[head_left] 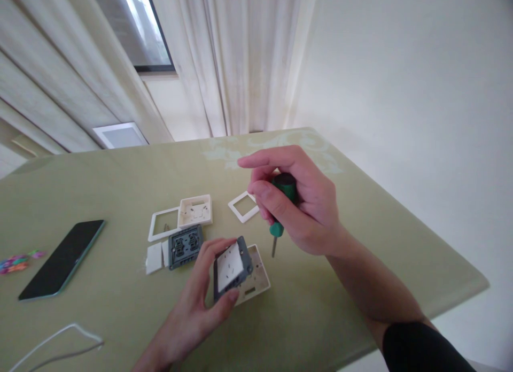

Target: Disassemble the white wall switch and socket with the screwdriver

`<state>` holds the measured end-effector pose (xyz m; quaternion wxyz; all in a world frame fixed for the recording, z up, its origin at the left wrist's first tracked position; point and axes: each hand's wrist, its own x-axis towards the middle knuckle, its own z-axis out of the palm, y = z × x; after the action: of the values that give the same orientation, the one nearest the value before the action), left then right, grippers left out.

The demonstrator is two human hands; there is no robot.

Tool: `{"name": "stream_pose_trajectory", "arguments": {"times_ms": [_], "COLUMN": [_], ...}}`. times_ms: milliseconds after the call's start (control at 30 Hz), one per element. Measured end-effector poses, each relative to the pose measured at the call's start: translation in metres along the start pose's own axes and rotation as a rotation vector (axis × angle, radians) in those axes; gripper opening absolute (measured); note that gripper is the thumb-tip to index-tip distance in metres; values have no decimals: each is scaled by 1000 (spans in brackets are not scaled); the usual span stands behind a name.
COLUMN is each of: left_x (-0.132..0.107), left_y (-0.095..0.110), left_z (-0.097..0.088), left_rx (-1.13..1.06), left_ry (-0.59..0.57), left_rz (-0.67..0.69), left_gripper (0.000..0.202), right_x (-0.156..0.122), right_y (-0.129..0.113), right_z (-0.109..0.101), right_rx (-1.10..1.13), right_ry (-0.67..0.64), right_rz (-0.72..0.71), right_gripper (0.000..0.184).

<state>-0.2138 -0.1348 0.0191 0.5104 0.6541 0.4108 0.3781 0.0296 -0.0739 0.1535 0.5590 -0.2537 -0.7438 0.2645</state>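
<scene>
My left hand [200, 302] pinches a grey socket module with a white face [231, 266], tilted up over a cream back box [256, 278] lying on the green table [120, 174]. My right hand [296, 203] is closed round a green-handled screwdriver [282, 206], tip pointing down just right of the back box. A second grey switch module [185, 246] lies left of my left hand, with small white rocker covers [154, 257] beside it.
A white frame [163, 224], a cream back box [195, 210] and another white frame [243, 206] lie behind the hands. A dark phone [63, 258] and colourful bits [18, 261] sit at the left. A white cable [60, 342] lies near the front edge.
</scene>
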Motion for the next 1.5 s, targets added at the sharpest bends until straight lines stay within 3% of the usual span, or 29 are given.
{"name": "stream_pose_trajectory", "arguments": {"times_ms": [100, 200, 300, 400, 500, 600, 800, 1100, 1367, 1500], "left_x": [3, 6, 9, 13, 17, 20, 20, 19, 22, 21], "left_y": [4, 11, 14, 12, 12, 17, 25, 24, 29, 32], "left_z": [-1, -1, -3, -6, -7, -5, 0, 1, 1, 1], "left_rx": [-497, -956, -1235, -1373, -1428, -1448, -1422, -1383, -1407, -1384], "left_ry": [136, 307, 384, 478, 567, 562, 578, 651, 684, 693], "left_rz": [-119, -247, -368, -438, -453, -450, -456, -505, -537, -520], "left_gripper": [65, 58, 41, 35, 42, 44, 42, 41, 39, 39], "right_x": [4, 6, 4, -1, -5, -7, -11, -12, -25, -25], "right_y": [2, 7, 16, 26, 31, 35, 44, 52, 31, 38], "right_z": [-3, 2, 15, 31, 42, 46, 53, 55, 66, 68], "right_rx": [-124, -235, -275, -279, -269, -264, -269, -303, -455, -492], "right_ry": [3, -110, -319, -509, -579, -576, -559, -546, -599, -568], "right_rz": [-19, -44, 35, 141, 195, 253, 319, 302, 235, 293], "right_gripper": [19, 14, 14, 18, 24, 28, 20, 16, 21, 15]}}
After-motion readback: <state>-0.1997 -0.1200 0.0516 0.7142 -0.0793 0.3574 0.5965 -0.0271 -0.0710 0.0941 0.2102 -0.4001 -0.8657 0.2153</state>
